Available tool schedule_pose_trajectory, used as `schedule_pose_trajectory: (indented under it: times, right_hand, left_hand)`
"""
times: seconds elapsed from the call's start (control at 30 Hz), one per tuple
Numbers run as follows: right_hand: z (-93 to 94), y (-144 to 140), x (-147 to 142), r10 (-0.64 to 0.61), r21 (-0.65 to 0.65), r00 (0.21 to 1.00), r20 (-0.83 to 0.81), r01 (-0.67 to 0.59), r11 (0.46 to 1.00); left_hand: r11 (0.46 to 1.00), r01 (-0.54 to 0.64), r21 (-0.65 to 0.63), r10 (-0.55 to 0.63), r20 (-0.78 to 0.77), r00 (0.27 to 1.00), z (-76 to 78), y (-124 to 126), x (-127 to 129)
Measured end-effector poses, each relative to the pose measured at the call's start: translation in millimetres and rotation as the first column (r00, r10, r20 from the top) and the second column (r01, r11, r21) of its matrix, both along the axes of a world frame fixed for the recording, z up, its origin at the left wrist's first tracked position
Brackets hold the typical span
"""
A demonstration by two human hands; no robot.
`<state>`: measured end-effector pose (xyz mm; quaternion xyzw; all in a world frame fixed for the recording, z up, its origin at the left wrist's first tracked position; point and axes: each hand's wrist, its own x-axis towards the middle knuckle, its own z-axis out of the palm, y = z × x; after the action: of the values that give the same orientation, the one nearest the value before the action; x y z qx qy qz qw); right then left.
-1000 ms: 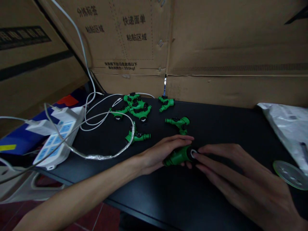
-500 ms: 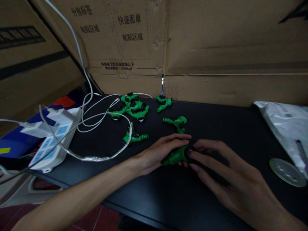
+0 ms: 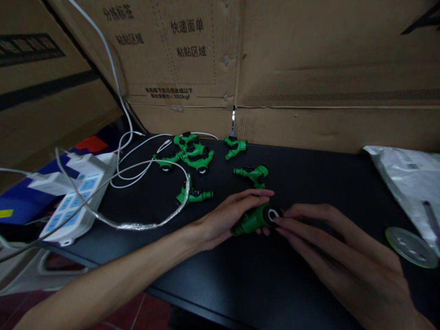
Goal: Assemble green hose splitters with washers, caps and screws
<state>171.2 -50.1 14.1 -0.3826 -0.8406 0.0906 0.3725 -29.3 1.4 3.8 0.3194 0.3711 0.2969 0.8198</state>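
My left hand [image 3: 225, 216] grips a green plastic hose connector [image 3: 253, 221] low over the black table [image 3: 309, 174], its round black end with a white ring facing right. My right hand [image 3: 343, 254] lies flat on the table with its fingertips touching that ringed end. More green connectors lie behind: one [image 3: 253, 173] just past my left fingers, one [image 3: 194, 195] by a clear cable, one [image 3: 235, 146] near the cardboard, and a cluster [image 3: 189, 153] at the back left.
Cardboard boxes [image 3: 275, 68] wall the table's back and left. A white power strip [image 3: 74, 201] with white cables [image 3: 137, 169] sits at the left edge. A silver plastic bag [image 3: 407, 178] and a clear round lid [image 3: 410, 247] lie at the right.
My right fingertips pressed over the connector's ringed end half a second ago, then drew back slightly so the white ring shows again. My left hand kept its grip.
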Motion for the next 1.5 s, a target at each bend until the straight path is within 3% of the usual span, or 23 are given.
schedule_pose_trajectory:
  times: [0.2, 0.57, 0.77, 1.0, 1.23, 1.5]
  right_hand:
    - [0.6, 2.9, -0.6, 0.021, -0.082, 0.999, -0.038, -0.024, 0.996]
    - [-0.9, 3.6, 1.9, 0.040, -0.018, 0.999, 0.023, -0.039, 0.999]
    - [-4.5, -1.5, 1.2, -0.004, -0.073, 0.994, -0.111, -0.004, 0.997]
    - [-2.5, 2.7, 0.7, 0.069, -0.158, 0.978, -0.196, -0.101, 0.982]
    - [3.5, 2.2, 1.8, 0.056, -0.273, 0.940, -0.337, -0.154, 0.950]
    - [-4.9, 3.4, 3.7, 0.053, -0.238, 0.979, -0.197, -0.100, 0.966]
  left_hand:
    - [1.000, -0.001, 0.027, 0.002, -0.015, 1.000, -3.5, 1.1, 0.3]
    - [1.000, 0.007, 0.028, -0.006, -0.027, 1.000, -0.8, 0.9, 0.8]
    - [1.000, 0.016, 0.005, -0.016, 0.021, 1.000, -3.8, -0.9, 2.1]
    - [1.000, 0.006, 0.005, -0.006, -0.015, 1.000, -1.6, -0.5, 2.6]
    - [0.999, 0.027, 0.017, -0.027, -0.030, 0.999, -3.7, 1.0, 2.9]
    - [0.999, 0.025, 0.024, -0.024, -0.069, 0.997, -3.9, 1.7, 3.7]
